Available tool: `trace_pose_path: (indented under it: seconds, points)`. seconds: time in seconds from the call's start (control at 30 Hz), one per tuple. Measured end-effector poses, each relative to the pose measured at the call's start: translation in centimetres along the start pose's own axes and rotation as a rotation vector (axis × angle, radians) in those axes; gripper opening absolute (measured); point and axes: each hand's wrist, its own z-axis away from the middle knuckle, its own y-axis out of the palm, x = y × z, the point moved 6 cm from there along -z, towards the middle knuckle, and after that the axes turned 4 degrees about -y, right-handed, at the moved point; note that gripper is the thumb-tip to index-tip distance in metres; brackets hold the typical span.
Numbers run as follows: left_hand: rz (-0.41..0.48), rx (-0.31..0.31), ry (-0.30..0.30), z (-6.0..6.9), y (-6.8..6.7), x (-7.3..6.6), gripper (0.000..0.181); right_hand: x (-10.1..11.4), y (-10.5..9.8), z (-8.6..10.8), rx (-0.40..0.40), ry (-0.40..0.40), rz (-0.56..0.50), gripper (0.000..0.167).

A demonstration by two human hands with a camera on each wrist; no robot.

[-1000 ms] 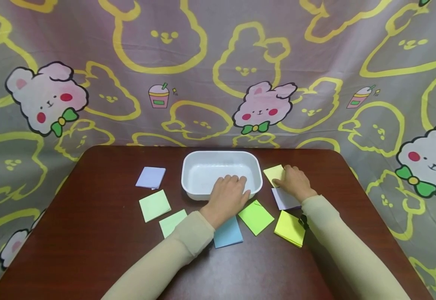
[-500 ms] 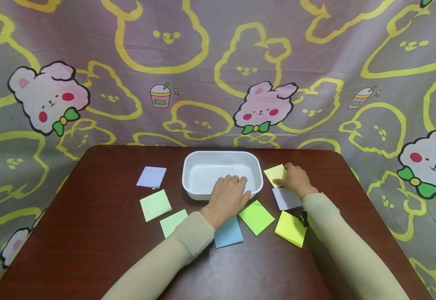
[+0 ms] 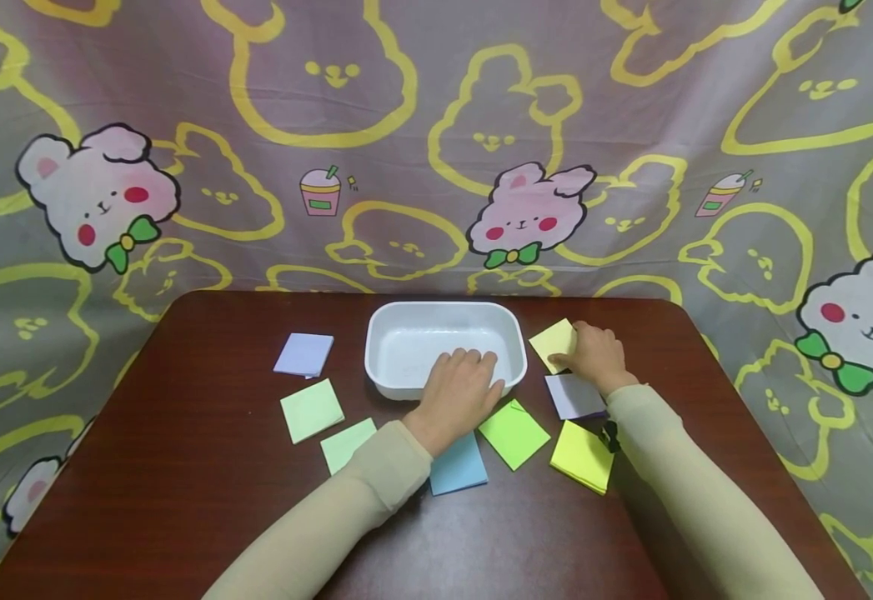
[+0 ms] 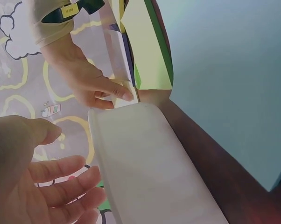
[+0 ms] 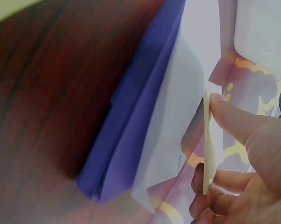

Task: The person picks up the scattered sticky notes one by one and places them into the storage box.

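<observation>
At the right of the white basin, my right hand (image 3: 597, 358) grips a pale yellow sticky note pad (image 3: 553, 343). The right wrist view shows the pad edge-on (image 5: 207, 144), thumb at one edge and fingers at the other. A lavender pad (image 3: 571, 397) with a purple lower part lies just below that hand. My left hand (image 3: 457, 392) hovers at the front rim of the white plastic basin (image 3: 373, 358), its fingers loosely bent and holding nothing in the left wrist view. Whether it touches the rim, I cannot tell. Beneath that forearm, a blue pad (image 3: 460, 468) is partly covered.
Bright green (image 3: 514, 435) and bright yellow (image 3: 582, 457) pads lie at the front right. On the left are a pale blue pad (image 3: 304, 355) and pale green pads (image 3: 312, 410), one partly behind my left sleeve. A printed curtain (image 3: 406, 150) hangs behind the dark wooden table (image 3: 181, 467).
The pale yellow pad has turned and shifted slightly away from me, its far edge now higher, with my right hand moving a little along. My left hand stays in place.
</observation>
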Motion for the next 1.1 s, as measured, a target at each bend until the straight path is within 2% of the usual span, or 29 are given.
trace_pose_path:
  seconds: [0.2,0.4,0.67,1.1]
  points:
    - [-0.006,0.008,0.009,-0.2,0.0,-0.4,0.026,0.0,-0.6,0.3,-0.032,-0.002,-0.023,0.061]
    - [-0.005,0.024,0.016,-0.5,-0.2,-0.6,0.026,0.0,-1.1,0.5,-0.072,-0.031,-0.076,0.049]
    - [0.032,0.046,-0.02,-1.1,-0.8,-0.1,0.029,1.0,-1.5,0.4,-0.113,-0.092,-0.146,0.041]
    - [0.04,0.026,-0.021,-1.7,-1.1,-0.4,0.031,2.2,-2.7,0.8,-0.17,-0.126,-0.166,0.032]
